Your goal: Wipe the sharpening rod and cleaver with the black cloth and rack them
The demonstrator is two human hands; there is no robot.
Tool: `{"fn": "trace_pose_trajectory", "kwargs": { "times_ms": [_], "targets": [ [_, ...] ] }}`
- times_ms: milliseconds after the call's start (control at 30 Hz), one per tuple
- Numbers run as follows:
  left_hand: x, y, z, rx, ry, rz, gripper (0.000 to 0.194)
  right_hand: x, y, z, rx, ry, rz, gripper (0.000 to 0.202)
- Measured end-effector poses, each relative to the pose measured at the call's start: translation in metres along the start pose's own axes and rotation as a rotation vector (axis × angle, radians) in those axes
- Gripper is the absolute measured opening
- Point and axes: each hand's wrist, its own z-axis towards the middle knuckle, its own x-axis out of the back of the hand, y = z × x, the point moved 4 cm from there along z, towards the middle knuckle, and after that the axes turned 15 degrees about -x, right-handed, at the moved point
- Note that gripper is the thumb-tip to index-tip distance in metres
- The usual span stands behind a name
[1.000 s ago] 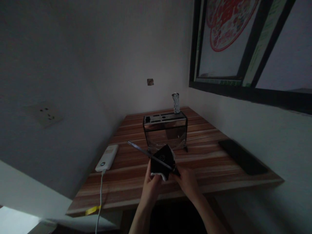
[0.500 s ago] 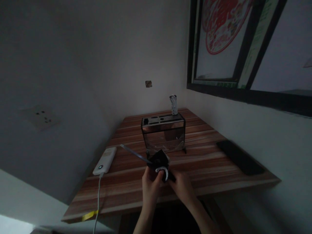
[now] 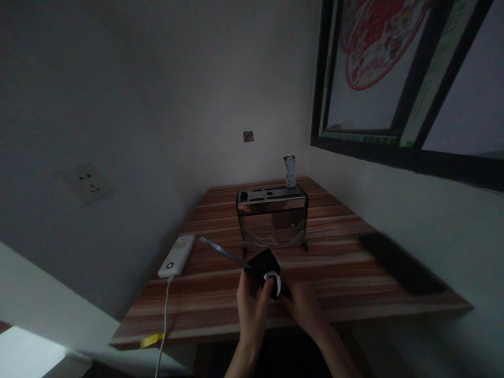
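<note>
Just in front of me, both hands are closed on a small black object (image 3: 263,262) with angular edges; its kind is too dark to make out. A white curved piece (image 3: 277,281) shows at its near side, beside the thumb of my left hand (image 3: 252,304). From its left side a thin pale strip (image 3: 222,251) sticks out. My right hand (image 3: 305,307) grips the dark lower right part, its fingertips partly hidden. Beyond the hands stands a black-framed rack (image 3: 271,195) with clear sides and a slotted top. A silvery wrapped roll (image 3: 290,170) rises at its back right.
A white power bank (image 3: 179,254) with a white cable (image 3: 165,310) lies on the left of the wooden table (image 3: 205,315). Yellow tape (image 3: 151,340) is at the front edge. A black phone-like slab (image 3: 399,262) lies right. Walls close off the left, back and right.
The whole scene has shifted slightly to the right in view as the head turned a little. Both hands keep their hold on the black object, with almost no change in pose.
</note>
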Motion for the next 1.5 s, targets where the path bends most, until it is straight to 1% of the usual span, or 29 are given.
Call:
{"fn": "trace_pose_trajectory", "kwargs": {
  "times_ms": [67, 167, 233, 300, 400, 567, 700, 800, 900, 967, 1067, 1167, 1233, 1333, 1500],
  "targets": [
    [0.000, 0.001, 0.000, -0.001, 0.007, 0.002, 0.034, 0.002, -0.001, 0.000, 0.034, -0.041, 0.026, 0.026],
    [0.001, 0.000, 0.001, 0.004, 0.009, -0.012, 0.034, 0.001, 0.000, 0.000, 0.040, -0.044, 0.052, 0.023],
    [0.001, -0.001, 0.003, 0.020, -0.009, -0.020, 0.036, 0.000, 0.003, 0.000, 0.026, -0.019, 0.047, 0.024],
    [-0.001, -0.001, 0.003, 0.036, -0.040, -0.009, 0.035, 0.000, 0.005, -0.002, -0.005, 0.043, 0.006, 0.026],
    [-0.003, -0.001, 0.003, 0.051, -0.074, 0.008, 0.030, 0.001, 0.009, -0.006, -0.050, 0.135, -0.066, 0.027],
    [-0.005, -0.001, 0.000, 0.046, -0.113, 0.001, 0.032, 0.000, 0.015, -0.005, -0.059, 0.131, -0.047, 0.025],
    [-0.005, 0.000, -0.002, 0.016, -0.062, 0.012, 0.034, -0.002, 0.018, -0.001, -0.041, 0.094, 0.023, 0.030],
    [-0.005, 0.000, -0.003, 0.001, -0.029, 0.035, 0.030, -0.001, 0.015, -0.002, -0.028, 0.078, 0.041, 0.026],
    [-0.003, -0.002, -0.003, -0.006, -0.018, 0.061, 0.026, 0.002, 0.010, -0.005, -0.024, 0.101, 0.011, 0.022],
    [-0.001, -0.004, -0.003, -0.013, -0.005, 0.067, 0.027, 0.002, 0.008, -0.007, -0.018, 0.120, -0.020, 0.022],
    [0.003, -0.006, -0.001, -0.027, 0.013, 0.081, 0.030, 0.000, 0.010, -0.006, -0.022, 0.126, -0.047, 0.024],
    [0.006, -0.004, 0.002, -0.043, 0.003, 0.120, 0.027, -0.003, 0.014, -0.004, -0.032, 0.116, -0.025, 0.027],
    [0.007, -0.001, 0.005, -0.060, -0.005, 0.129, 0.026, -0.003, 0.015, -0.003, -0.036, 0.109, -0.009, 0.028],
    [0.012, 0.004, 0.013, -0.082, 0.014, 0.138, 0.026, -0.002, 0.014, -0.003, -0.042, 0.098, -0.002, 0.026],
    [0.027, 0.020, 0.035, -0.158, 0.105, 0.210, 0.023, -0.002, 0.012, -0.003, -0.027, 0.069, 0.039, 0.023]
  ]
}}
